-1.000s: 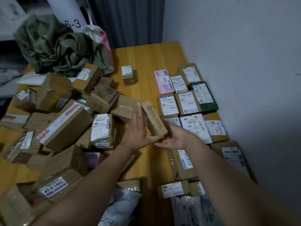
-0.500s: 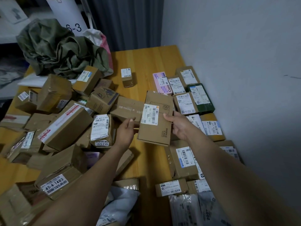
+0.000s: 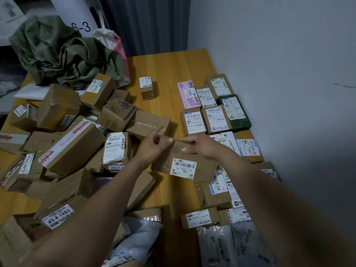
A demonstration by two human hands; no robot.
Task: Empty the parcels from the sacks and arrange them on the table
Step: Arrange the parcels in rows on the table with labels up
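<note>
A flat brown cardboard parcel [image 3: 194,160] lies label up on the wooden table [image 3: 169,70], between a loose pile of parcels [image 3: 73,149] on the left and neat rows of labelled parcels [image 3: 210,116] along the wall on the right. My left hand [image 3: 154,146] hovers over the parcel's left end with loosely curled fingers that hold nothing. My right hand [image 3: 201,148] is over its far edge, index finger straight and thumb touching the top face. A crumpled green sack [image 3: 63,53] lies at the table's far left.
A small box [image 3: 146,89] stands alone on bare wood at the far middle. Grey plastic mailers [image 3: 231,245] and more boxes [image 3: 199,217] lie near the front edge. A wall runs along the right side, and a curtain hangs behind the table.
Both hands turned the flat parcel label up and lowered it flat onto the table beside the rows. Their grip has loosened, and the camera has tilted slightly.
</note>
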